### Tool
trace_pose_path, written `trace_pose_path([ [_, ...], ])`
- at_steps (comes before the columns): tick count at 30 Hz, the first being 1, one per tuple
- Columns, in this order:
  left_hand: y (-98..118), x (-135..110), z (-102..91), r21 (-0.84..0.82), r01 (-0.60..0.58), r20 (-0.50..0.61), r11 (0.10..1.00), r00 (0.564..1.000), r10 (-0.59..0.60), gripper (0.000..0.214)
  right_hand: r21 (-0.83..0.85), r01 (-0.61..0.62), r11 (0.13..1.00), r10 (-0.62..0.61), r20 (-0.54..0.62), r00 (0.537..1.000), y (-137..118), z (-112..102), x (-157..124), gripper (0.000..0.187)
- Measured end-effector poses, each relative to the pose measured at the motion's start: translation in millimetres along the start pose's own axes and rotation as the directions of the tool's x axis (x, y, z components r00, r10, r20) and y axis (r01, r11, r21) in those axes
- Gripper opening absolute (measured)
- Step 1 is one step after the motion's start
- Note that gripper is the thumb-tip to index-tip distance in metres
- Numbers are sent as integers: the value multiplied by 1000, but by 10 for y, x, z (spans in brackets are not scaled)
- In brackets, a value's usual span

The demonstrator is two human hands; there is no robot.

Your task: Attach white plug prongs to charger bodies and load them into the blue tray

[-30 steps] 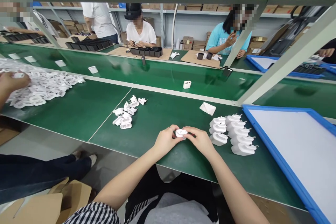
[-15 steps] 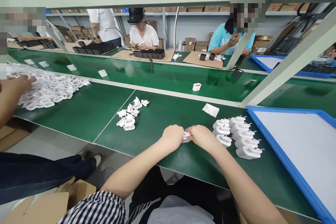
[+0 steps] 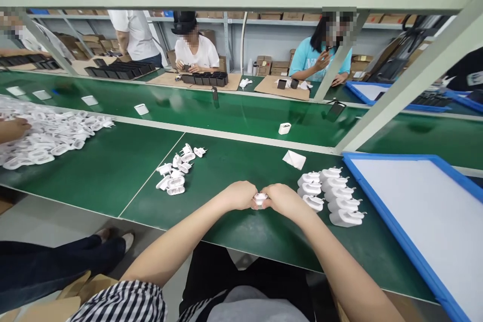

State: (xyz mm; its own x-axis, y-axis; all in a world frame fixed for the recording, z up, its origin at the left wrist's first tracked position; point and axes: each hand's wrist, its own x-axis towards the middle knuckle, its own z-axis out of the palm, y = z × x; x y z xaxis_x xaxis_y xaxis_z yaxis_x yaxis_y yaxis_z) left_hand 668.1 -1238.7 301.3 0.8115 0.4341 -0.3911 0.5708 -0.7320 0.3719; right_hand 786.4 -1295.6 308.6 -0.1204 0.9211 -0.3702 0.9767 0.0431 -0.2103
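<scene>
Small white plastic plug adapter, pinched between both hands just above the near edge of the green work table. Left hand curled closed on the adapter's left end; right hand curled closed on its right end; knuckles of the two hands nearly touching, with only a sliver of white shell visible between the fingertips. Judged light, rigid and smooth-skinned: likely slippery under a loose pinch, so best gripped across the broad flat faces of the shell, clear of any metal pins. Pins not visible on the held piece; orientation cannot be told. Immediately right of the right hand: neat double row of finished white plug adapters, lying side by side, pins pointing away to the right. Beyond that row, further right: shallow blue-rimmed tray with white base. Forward of the hands: folded white paper scrap. Forward and left of the left hand, well apart: loose cluster of white plug parts. Far left: large heap of white shells, with another person's hand resting on it. Past the hands, on the conveyor belt: single small white cup-like part.
</scene>
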Motion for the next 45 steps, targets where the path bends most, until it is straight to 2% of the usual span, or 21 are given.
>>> trace_pose_path([
  [4, 112, -73, 305, -166, -169, -182, 972, 974, 138, 32, 65, -36, 997, 40, -58, 998, 50, 129, -305, 10],
  [8, 403, 112, 675, -342, -209, -238, 916, 962, 131, 69, 190, -176, 966, 195, -89, 977, 272, 271, -722, 13],
  [11, 637, 346, 826, -450, -187, -246, 873, 966, 80, 95, 277, -256, 926, 300, -129, 945, 500, 368, -956, 18],
  [14, 787, 583, 860, -506, -166, -314, 846, 950, -1, 107, 371, -284, 884, 381, -222, 898, 698, 479, -1071, 28],
  [17, 853, 778, 824, -503, -181, -387, 845, 921, -33, 109, 468, -281, 838, 450, -302, 840, 808, 586, -1150, 36],
  [21, 849, 930, 735, -472, -220, -404, 853, 915, 12, 115, 632, -157, 759, 497, -406, 767, 837, 628, -1266, 32],
  [25, 791, 981, 671, -451, -256, -372, 855, 925, 80, 121, 767, 50, 640, 595, -535, 600, 842, 510, -1129, 37],
  [27, 773, 985, 656, -453, -269, -378, 850, 922, 90, 119, 811, 73, 581, 652, -517, 555, 866, 414, -903, 41],
  [29, 770, 984, 644, -443, -268, -378, 856, 921, 93, 115, 848, 39, 529, 681, -451, 577, 906, 323, -635, 45],
  [32, 778, 988, 628, -417, -240, -361, 876, 929, 82, 111, 914, 15, 405, 684, -313, 659, 964, 243, -329, 50],
  [34, 771, 997, 631, -405, -228, -353, 886, 932, 78, 108, 961, 57, 270, 652, -226, 724, 974, 238, -247, 48],
  [36, 747, 1003, 650, -385, -225, -349, 895, 933, 84, 104, 981, 114, 156, 607, -186, 773, 946, 260, -244, 45],
  [38, 716, 993, 667, -356, -233, -348, 905, 932, 102, 102, 981, 150, 124, 576, -194, 794, 887, 283, -282, 42],
  [40, 708, 966, 639, -324, -258, -362, 910, 923, 133, 105, 971, 171, 168, 567, -236, 789, 824, 270, -341, 42],
  [41, 724, 951, 594, -308, -281, -378, 909, 913, 154, 107, 960, 187, 209, 575, -276, 771, 802, 238, -378, 42],
  [43, 816, 937, 427, -270, -344, -433, 899, 878, 206, 111, 917, 248, 312, 594, -392, 702, 803, 105, -476, 44],
  [45, 999, 977, 172, -217, -418, -505, 882, 821, 265, 110, 857, 313, 410, 597, -511, 619, 897, -120, -607, 45],
])
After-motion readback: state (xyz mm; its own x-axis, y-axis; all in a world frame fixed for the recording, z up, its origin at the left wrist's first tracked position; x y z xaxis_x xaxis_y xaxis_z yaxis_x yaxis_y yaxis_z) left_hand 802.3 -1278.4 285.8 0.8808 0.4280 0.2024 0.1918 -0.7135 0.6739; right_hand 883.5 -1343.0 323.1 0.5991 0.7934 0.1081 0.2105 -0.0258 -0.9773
